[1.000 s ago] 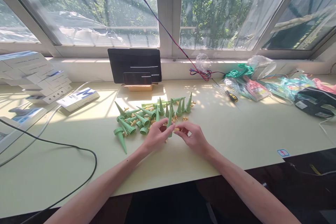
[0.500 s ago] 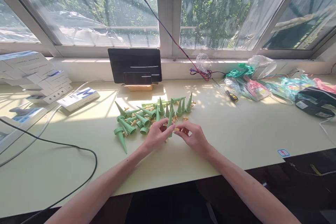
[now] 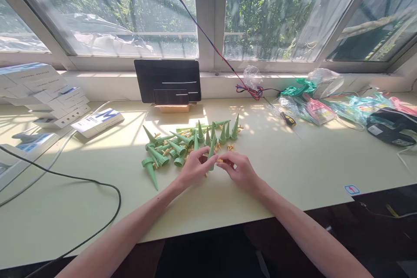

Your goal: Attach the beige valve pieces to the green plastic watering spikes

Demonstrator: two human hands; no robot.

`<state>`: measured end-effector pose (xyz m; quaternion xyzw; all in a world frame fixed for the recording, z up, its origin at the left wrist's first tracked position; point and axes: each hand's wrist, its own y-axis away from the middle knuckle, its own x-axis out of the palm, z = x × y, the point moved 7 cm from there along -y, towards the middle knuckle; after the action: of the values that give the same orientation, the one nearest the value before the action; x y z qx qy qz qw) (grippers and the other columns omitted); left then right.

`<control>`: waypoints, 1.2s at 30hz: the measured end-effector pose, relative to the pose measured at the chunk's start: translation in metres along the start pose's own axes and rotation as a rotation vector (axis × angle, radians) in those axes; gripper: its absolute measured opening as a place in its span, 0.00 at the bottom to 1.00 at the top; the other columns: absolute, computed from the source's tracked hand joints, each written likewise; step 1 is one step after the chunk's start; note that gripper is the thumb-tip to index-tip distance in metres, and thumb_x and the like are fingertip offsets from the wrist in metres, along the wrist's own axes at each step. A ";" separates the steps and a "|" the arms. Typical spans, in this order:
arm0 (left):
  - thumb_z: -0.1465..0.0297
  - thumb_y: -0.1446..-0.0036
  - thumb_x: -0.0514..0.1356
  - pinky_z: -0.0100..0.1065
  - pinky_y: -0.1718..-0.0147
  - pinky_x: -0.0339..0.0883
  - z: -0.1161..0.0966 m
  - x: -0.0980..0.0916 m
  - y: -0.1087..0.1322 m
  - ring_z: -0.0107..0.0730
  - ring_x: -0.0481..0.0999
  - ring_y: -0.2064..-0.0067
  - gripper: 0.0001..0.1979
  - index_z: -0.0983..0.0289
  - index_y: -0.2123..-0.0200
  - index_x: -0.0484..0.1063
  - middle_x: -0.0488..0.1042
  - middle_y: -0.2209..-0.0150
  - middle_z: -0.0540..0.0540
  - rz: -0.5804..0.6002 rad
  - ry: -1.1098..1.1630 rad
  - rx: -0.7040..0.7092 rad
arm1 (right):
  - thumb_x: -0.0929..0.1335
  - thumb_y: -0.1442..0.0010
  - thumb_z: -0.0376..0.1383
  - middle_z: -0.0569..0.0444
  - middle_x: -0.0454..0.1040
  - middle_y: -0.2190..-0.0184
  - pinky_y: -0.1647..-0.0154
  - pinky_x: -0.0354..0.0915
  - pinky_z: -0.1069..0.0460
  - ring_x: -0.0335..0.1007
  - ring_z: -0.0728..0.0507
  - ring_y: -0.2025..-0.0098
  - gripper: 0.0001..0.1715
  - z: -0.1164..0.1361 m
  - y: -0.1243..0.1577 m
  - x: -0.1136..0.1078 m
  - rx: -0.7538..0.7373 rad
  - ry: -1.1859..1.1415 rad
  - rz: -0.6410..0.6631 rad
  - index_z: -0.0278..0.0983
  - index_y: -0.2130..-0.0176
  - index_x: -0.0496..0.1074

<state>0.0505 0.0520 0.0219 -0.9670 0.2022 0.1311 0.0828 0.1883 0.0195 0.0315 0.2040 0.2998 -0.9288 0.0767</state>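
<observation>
My left hand point(image 3: 194, 168) is closed around a green plastic plant watering spike point(image 3: 212, 151), its tip pointing up. Just to the right, my right hand point(image 3: 241, 171) pinches a small yellow valve piece point(image 3: 220, 161) against the side of that spike; whether it sits inside the spike cannot be made out. Behind and left of my hands lies a pile of similar green spikes point(image 3: 178, 148), several with yellow pieces sticking out. Several more spikes point(image 3: 234, 128) stand upright on their caps at the pile's right. Loose yellow pieces point(image 3: 230, 148) lie just beyond my right hand.
A tablet point(image 3: 167, 76) leans on a stand by the window. White boxes point(image 3: 48, 91) are stacked at the left, near a black cable point(image 3: 97, 183). A screwdriver point(image 3: 288, 120), bagged coils point(image 3: 317, 110) and a black pouch point(image 3: 391, 126) lie at the right.
</observation>
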 end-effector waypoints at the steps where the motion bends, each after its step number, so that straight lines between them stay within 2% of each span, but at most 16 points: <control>1: 0.58 0.39 0.59 0.22 0.86 0.61 0.000 0.000 0.000 0.19 0.55 0.82 0.16 0.64 0.71 0.65 0.52 0.82 0.42 0.001 -0.001 0.001 | 0.67 0.34 0.38 0.55 0.69 0.74 0.71 0.60 0.53 0.61 0.48 0.73 0.09 0.000 0.000 0.000 -0.009 0.009 0.004 0.36 0.64 0.74; 15: 0.59 0.39 0.59 0.22 0.85 0.59 0.002 0.000 0.000 0.19 0.54 0.81 0.15 0.64 0.71 0.66 0.51 0.82 0.42 0.009 -0.016 0.016 | 0.64 0.31 0.40 0.57 0.64 0.77 0.71 0.55 0.53 0.55 0.49 0.75 0.14 -0.001 0.001 0.002 -0.020 0.083 0.026 0.36 0.68 0.70; 21: 0.58 0.39 0.59 0.21 0.84 0.58 -0.003 0.002 0.000 0.19 0.54 0.80 0.15 0.65 0.69 0.68 0.52 0.81 0.43 0.028 -0.007 0.033 | 0.60 0.29 0.41 0.57 0.64 0.79 0.72 0.55 0.53 0.57 0.49 0.76 0.22 -0.005 0.003 0.004 0.005 0.091 0.063 0.36 0.72 0.68; 25: 0.58 0.39 0.58 0.21 0.84 0.58 -0.005 0.003 0.001 0.19 0.54 0.80 0.15 0.65 0.69 0.69 0.53 0.80 0.44 0.038 -0.009 0.047 | 0.60 0.29 0.41 0.57 0.65 0.80 0.72 0.56 0.53 0.59 0.50 0.77 0.23 -0.006 0.003 0.005 0.040 0.073 0.084 0.36 0.73 0.68; 28: 0.58 0.39 0.58 0.21 0.84 0.58 -0.004 0.002 0.000 0.19 0.53 0.80 0.15 0.65 0.70 0.68 0.53 0.80 0.44 0.035 -0.014 0.046 | 0.61 0.30 0.41 0.57 0.67 0.78 0.71 0.58 0.53 0.61 0.49 0.76 0.20 -0.003 0.001 0.003 0.049 0.049 0.063 0.36 0.71 0.70; 32: 0.58 0.39 0.58 0.21 0.85 0.59 -0.003 0.003 0.000 0.20 0.54 0.80 0.15 0.64 0.70 0.68 0.53 0.80 0.44 0.038 -0.013 0.040 | 0.65 0.32 0.40 0.55 0.72 0.74 0.70 0.62 0.53 0.64 0.49 0.74 0.12 0.002 0.000 -0.002 0.061 -0.034 0.001 0.37 0.62 0.74; 36: 0.58 0.39 0.59 0.22 0.85 0.62 -0.001 0.001 0.000 0.20 0.57 0.81 0.16 0.64 0.70 0.68 0.53 0.81 0.43 0.008 -0.004 0.012 | 0.69 0.36 0.39 0.54 0.74 0.72 0.71 0.65 0.53 0.65 0.49 0.75 0.08 0.004 0.001 -0.004 0.053 -0.055 -0.026 0.36 0.61 0.74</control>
<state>0.0517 0.0510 0.0227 -0.9654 0.2067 0.1323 0.0884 0.1904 0.0163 0.0359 0.1764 0.2755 -0.9426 0.0673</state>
